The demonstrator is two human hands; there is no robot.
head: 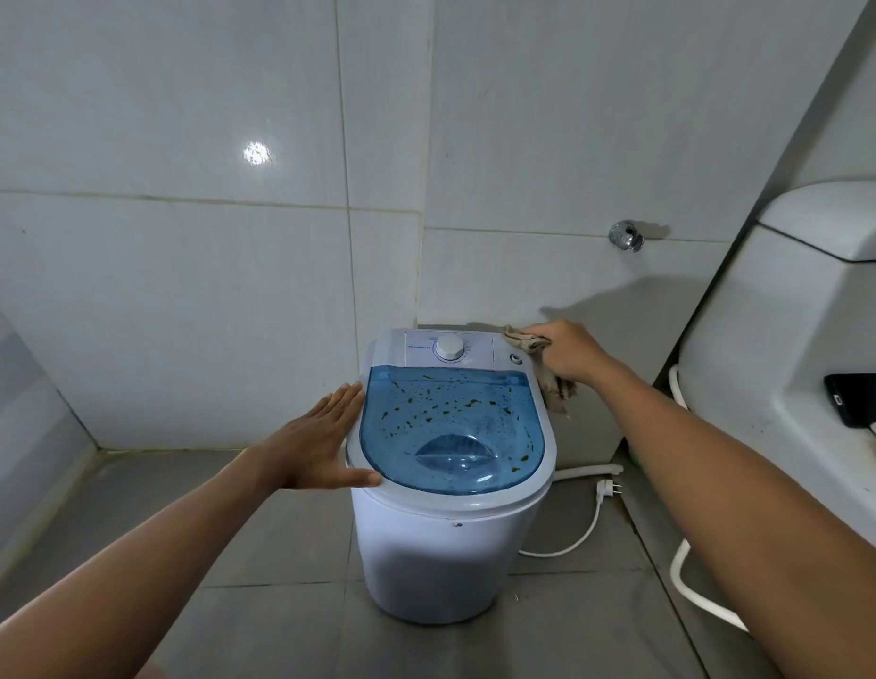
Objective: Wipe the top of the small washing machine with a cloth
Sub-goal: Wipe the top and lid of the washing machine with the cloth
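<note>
A small white washing machine [441, 546] stands on the grey floor in the wall corner. Its top has a see-through blue lid [450, 423] speckled with dark spots and a white control panel with a round dial [449, 347]. My left hand [318, 443] lies flat with fingers apart against the machine's left rim. My right hand [568, 350] grips a beige cloth [526, 343] at the top's far right corner. Part of the cloth hangs down the machine's right side.
White tiled walls close in behind and to the left. A tap [626, 236] sticks out of the back wall. A white cord with a plug [605, 490] and hoses lie on the floor at right. A large white appliance [793, 335] with a dark phone [857, 399] on it stands right.
</note>
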